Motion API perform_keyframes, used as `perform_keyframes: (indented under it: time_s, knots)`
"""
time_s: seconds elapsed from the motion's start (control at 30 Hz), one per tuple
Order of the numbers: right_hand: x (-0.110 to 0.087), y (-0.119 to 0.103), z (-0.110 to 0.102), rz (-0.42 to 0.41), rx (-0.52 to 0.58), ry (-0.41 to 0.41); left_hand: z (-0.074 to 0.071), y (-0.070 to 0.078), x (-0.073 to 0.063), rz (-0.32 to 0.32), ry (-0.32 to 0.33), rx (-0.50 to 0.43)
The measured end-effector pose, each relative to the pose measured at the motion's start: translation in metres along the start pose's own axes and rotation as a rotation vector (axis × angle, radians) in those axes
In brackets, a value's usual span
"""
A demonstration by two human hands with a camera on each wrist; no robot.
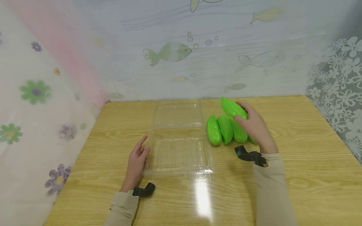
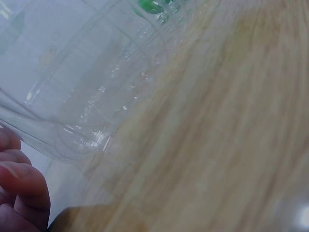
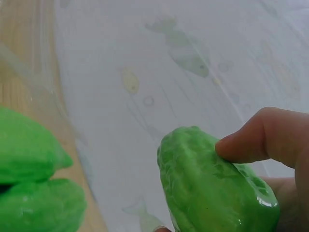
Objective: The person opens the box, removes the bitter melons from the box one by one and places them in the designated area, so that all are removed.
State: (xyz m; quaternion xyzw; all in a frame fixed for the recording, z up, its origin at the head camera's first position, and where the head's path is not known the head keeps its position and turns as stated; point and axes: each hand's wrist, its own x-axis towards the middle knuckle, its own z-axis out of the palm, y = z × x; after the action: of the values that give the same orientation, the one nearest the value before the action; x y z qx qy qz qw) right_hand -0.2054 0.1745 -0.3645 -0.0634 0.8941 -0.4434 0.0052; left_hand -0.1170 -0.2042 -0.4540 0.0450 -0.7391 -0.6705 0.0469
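My right hand [image 1: 253, 124] grips a bright green bitter melon [image 1: 232, 108], raised over others like it. In the right wrist view, the thumb [image 3: 241, 145] presses on the glossy, bumpy skin of the held bitter melon [image 3: 212, 188]. Below and left of it lie several more bitter melons [image 1: 214, 131] side by side on the table, one partly hidden by the hand. My left hand [image 1: 137, 161] rests beside the left edge of a clear plastic clamshell box [image 1: 181, 153], index finger extended, the others loosely bent. The box lies opened flat, its lid [image 1: 178, 114] toward the back.
The wood-grain table [image 1: 305, 175] meets a fish-patterned sheet [image 1: 175, 62] at its back edge. A flowered sheet [image 1: 36, 125] hangs at the left. Another patterned covering [image 1: 345, 84] stands at the right. Dark wrist cameras [image 1: 145, 190] sit on both wrists.
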Motion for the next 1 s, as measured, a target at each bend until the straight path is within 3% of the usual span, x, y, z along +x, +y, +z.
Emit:
perform_keyframes:
  time_s: [0.57, 1.0]
  knots:
    - [-0.006, 0.031, -0.026, 0.08, 0.077, 0.063, 0.001, 0.001, -0.007, 0.005, -0.004, -0.007]
    - [-0.007, 0.052, -0.037, 0.197, -0.009, 0.097, 0.001, 0.003, -0.006, 0.001, -0.006, -0.004]
